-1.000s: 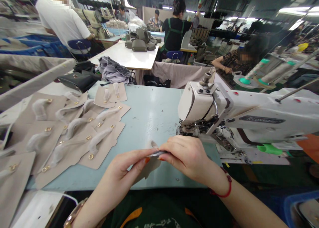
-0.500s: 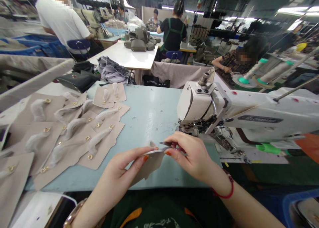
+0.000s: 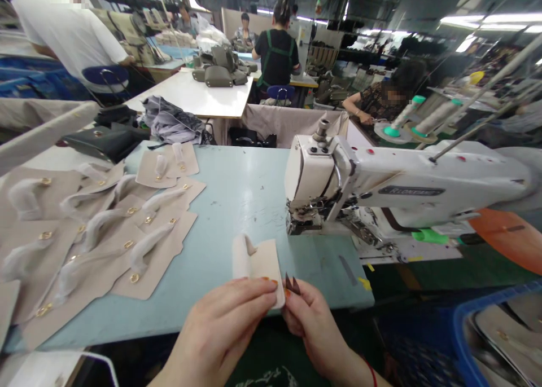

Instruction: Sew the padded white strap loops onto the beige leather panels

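A beige panel (image 3: 265,257) with a pale wrapped strap lies at the front edge of the light blue tabletop (image 3: 228,206). My left hand (image 3: 228,313) grips its near part, the fingers laid across the top. Close by on the right, my right hand (image 3: 309,311) is closed around small dark snips (image 3: 292,284), whose points stick up beside the panel's right edge. Similar beige panels (image 3: 165,251) with wrapped straps and gold-coloured rings are spread over the left side of the table.
A white sewing machine (image 3: 381,178) stands at the right, thread cones behind it. A blue bin (image 3: 459,330) holding panels is at the lower right. Dark bags (image 3: 105,141) and grey cloth (image 3: 169,119) lie at the back left. Several people sit further off.
Both hands have moved down toward the table's front edge. The panel, earlier held up edge-on, now shows its flat face. The snips now point upward. The camera view has shifted right.
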`<state>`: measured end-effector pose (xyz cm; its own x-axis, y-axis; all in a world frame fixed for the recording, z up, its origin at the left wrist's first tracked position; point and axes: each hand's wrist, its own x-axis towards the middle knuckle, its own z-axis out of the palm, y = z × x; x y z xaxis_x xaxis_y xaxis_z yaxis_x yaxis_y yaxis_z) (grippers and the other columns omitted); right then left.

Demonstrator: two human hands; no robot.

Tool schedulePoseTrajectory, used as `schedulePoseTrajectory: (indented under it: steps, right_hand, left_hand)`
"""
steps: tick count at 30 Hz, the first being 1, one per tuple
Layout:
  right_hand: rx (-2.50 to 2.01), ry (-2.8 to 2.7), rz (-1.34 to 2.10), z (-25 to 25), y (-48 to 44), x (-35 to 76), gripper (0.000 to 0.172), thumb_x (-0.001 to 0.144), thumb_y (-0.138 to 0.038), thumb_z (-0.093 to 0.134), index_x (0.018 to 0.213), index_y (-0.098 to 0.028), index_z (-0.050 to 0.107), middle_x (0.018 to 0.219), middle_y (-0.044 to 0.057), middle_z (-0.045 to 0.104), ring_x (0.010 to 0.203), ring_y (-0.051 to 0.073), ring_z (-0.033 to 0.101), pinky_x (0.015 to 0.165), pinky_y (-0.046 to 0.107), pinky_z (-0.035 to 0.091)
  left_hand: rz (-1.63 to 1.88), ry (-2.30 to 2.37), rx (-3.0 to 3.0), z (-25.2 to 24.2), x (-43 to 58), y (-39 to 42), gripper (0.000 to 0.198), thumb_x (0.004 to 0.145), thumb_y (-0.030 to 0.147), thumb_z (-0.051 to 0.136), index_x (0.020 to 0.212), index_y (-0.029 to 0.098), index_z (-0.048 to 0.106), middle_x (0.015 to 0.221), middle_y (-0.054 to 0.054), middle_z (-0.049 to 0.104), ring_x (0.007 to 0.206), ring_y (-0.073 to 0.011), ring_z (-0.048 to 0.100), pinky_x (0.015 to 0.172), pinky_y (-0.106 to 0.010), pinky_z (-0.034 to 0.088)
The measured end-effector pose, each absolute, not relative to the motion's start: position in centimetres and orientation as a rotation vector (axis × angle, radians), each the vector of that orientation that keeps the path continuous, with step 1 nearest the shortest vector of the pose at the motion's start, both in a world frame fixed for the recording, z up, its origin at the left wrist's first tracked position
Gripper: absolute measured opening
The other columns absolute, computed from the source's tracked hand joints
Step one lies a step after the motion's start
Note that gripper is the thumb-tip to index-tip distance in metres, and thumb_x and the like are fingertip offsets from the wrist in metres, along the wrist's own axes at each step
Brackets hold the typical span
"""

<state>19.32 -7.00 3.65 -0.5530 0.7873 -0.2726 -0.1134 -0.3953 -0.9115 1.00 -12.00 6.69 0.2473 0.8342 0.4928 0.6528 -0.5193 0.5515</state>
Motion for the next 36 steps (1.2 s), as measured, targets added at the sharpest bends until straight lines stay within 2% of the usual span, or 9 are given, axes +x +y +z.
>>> schedulePoseTrajectory:
  steps: [2,4,8,16,20,26,29,33,36]
  right_hand:
    - [-1.019,-0.903,2.174,3.0,-8.6,20.7,0.03,0.087,-0.044,0.059,0.078,-0.016,0.051,0.049,-0.011,0.023,0.041,0.003,0.014,0.039,0.016,0.012]
    - [-1.04,-0.676,2.212,2.3,-10.0,22.1,0.034,0.081,-0.046,0.063,0.076,-0.017,0.047,0.05,-0.011,0.026,0.04,0.002,0.013,0.039,0.016,0.009]
    - [-1.073,-0.458,2.211,0.4,-11.8,24.5,0.036,0.078,-0.048,0.063,0.077,-0.016,0.048,0.053,-0.01,0.031,0.039,0.001,0.015,0.039,0.016,0.008]
    - [-1.072,-0.439,2.155,-4.2,-13.5,27.2,0.042,0.085,-0.056,0.057,0.081,-0.016,0.049,0.054,-0.01,0.032,0.038,0.001,0.014,0.037,0.018,0.005]
    - [-1.063,-0.445,2.163,-5.3,-13.9,28.0,0.048,0.083,-0.063,0.057,0.084,-0.015,0.051,0.052,-0.011,0.032,0.038,0.001,0.013,0.036,0.018,0.004]
    - [-1.141,-0.614,2.081,-6.7,-14.4,28.3,0.042,0.076,-0.05,0.071,0.086,-0.016,0.049,0.053,-0.012,0.029,0.04,0.001,0.015,0.037,0.017,0.007]
    - [-1.175,-0.694,2.046,-7.7,-14.8,28.3,0.044,0.074,-0.046,0.073,0.094,-0.015,0.049,0.054,-0.013,0.028,0.041,0.001,0.014,0.037,0.017,0.006]
    - [-1.166,-0.684,2.004,-8.6,-14.8,28.4,0.047,0.073,-0.048,0.073,0.096,-0.015,0.048,0.054,-0.014,0.025,0.041,0.001,0.012,0.037,0.017,0.006]
    - [-1.121,-0.694,2.031,-8.6,-14.6,28.4,0.05,0.072,-0.05,0.075,0.096,-0.015,0.048,0.055,-0.014,0.026,0.042,0.001,0.012,0.037,0.017,0.006]
  left_hand:
    - [1.072,1.307,2.478,5.3,2.4,-12.4,0.032,0.093,0.018,0.053,0.124,0.022,0.062,0.122,-0.005,0.069,0.112,-0.0162,0.064,0.1,-0.025,0.049]
    - [1.023,1.252,2.602,3.7,3.7,-12.8,0.034,0.095,0.019,0.049,0.126,0.02,0.06,0.124,-0.005,0.068,0.114,-0.0169,0.063,0.102,-0.027,0.048]
    - [0.962,1.204,2.681,1.0,6.1,-13.7,0.036,0.097,0.02,0.041,0.128,0.018,0.059,0.129,-0.006,0.065,0.119,-0.0186,0.06,0.104,-0.03,0.047]
    - [0.94,1.269,2.741,-2.4,9.5,-15.2,0.03,0.095,0.019,0.047,0.119,0.015,0.063,0.122,-0.007,0.069,0.112,-0.0189,0.064,0.094,-0.03,0.055]
    - [0.921,1.304,2.74,-3.5,10.2,-15.7,0.028,0.095,0.018,0.047,0.117,0.015,0.064,0.12,-0.007,0.07,0.11,-0.0195,0.066,0.091,-0.031,0.057]
    - [0.832,1.237,2.657,-5.1,10.8,-16.5,0.034,0.091,0.014,0.051,0.124,0.018,0.059,0.128,-0.007,0.065,0.119,-0.0215,0.06,0.099,-0.036,0.052]
    - [0.858,1.269,2.395,-6.0,10.4,-17.6,0.032,0.092,0.015,0.051,0.122,0.024,0.06,0.128,-0.005,0.064,0.121,-0.0204,0.058,0.102,-0.036,0.049]
    - [1.13,1.701,1.596,-8.3,8.5,-18.8,0.015,0.087,0.034,0.059,0.094,0.022,0.065,0.098,-0.007,0.069,0.096,-0.0231,0.066,0.084,-0.035,0.056]
    - [1.232,1.764,0.965,-10.4,7.3,-18.2,0.04,0.072,0.053,0.07,0.092,0.019,0.064,0.096,-0.008,0.069,0.096,-0.0276,0.066,0.083,-0.038,0.055]
